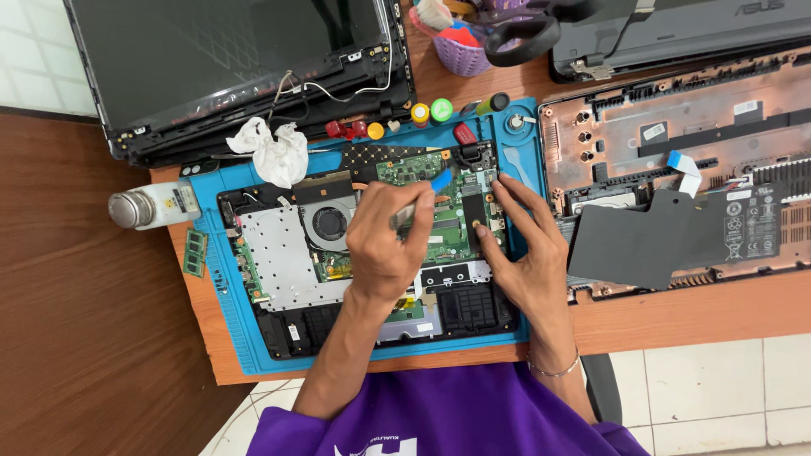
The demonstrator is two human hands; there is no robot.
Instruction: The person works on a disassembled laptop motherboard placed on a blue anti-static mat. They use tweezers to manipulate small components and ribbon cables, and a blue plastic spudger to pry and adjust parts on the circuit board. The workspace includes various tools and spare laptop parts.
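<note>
An opened laptop base lies on a blue work mat, its green circuit board and round fan exposed. My left hand is over the middle of the board, shut on a slim tool with a blue tip that points at the board's far edge. My right hand, with a thin bracelet at the wrist, rests on the right side of the board; its fingers are spread and the fingertips touch the components.
A crumpled white tissue and a white bottle lie at the mat's left. A small memory stick sits beside the mat. A detached screen lies at the back. A laptop bottom cover and a dark panel lie right.
</note>
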